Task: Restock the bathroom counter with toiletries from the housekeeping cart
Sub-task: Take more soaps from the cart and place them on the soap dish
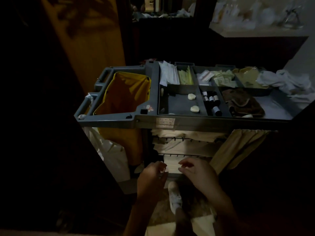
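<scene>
A grey housekeeping cart (pixel 187 120) stands in front of me in dim light. Its top tray holds two round pale soaps (pixel 192 96), several small dark bottles (pixel 212 100) and paper sachets (pixel 221 77). My left hand (pixel 152 178) and my right hand (pixel 197 174) hover low in front of the cart's lower shelf of folded white linen (pixel 184 145). My right hand's fingers are loosely spread and hold nothing. My left hand's fingers are curled; a small pale patch shows at the fingertips, and I cannot tell whether it is a held item.
A yellow waste bag (pixel 122 92) hangs in the cart's left end. A brown cloth (pixel 242 103) and crumpled white cloths (pixel 289 82) lie at the right. A pale counter (pixel 255 31) with blurred items is at the upper right. A wooden door (pixel 95 40) stands left. My shoe (pixel 174 196) is below.
</scene>
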### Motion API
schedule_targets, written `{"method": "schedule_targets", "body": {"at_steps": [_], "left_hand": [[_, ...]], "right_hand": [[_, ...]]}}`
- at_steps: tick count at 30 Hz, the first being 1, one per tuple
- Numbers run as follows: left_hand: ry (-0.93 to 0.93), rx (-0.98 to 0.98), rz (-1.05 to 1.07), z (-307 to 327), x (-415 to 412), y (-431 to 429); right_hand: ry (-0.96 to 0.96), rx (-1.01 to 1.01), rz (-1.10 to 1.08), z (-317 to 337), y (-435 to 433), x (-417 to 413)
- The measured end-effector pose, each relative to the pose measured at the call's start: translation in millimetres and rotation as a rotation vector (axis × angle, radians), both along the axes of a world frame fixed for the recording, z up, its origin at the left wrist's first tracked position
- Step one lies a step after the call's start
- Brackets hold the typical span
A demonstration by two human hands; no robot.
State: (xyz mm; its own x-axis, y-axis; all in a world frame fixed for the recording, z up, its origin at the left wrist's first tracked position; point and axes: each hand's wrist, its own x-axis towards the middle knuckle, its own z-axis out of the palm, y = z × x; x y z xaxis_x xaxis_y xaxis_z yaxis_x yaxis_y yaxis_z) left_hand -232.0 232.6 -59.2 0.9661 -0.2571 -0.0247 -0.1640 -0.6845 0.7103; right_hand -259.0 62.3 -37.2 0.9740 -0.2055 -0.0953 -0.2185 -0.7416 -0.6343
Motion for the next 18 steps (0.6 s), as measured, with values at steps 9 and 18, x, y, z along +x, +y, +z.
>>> {"method": "schedule_targets", "body": {"at_steps": [9, 18], "left_hand": [[-0.071, 0.034, 0.048, 21.1, 103.3, -28.3], [-0.125, -0.008, 0.058, 39.0, 220.0, -74.7]], "right_hand": [[-0.058, 0.049, 0.060, 7.4, -36.2, 121.6], [-0.116, 0.049, 0.102, 26.0, -108.6, 248.2]]}}
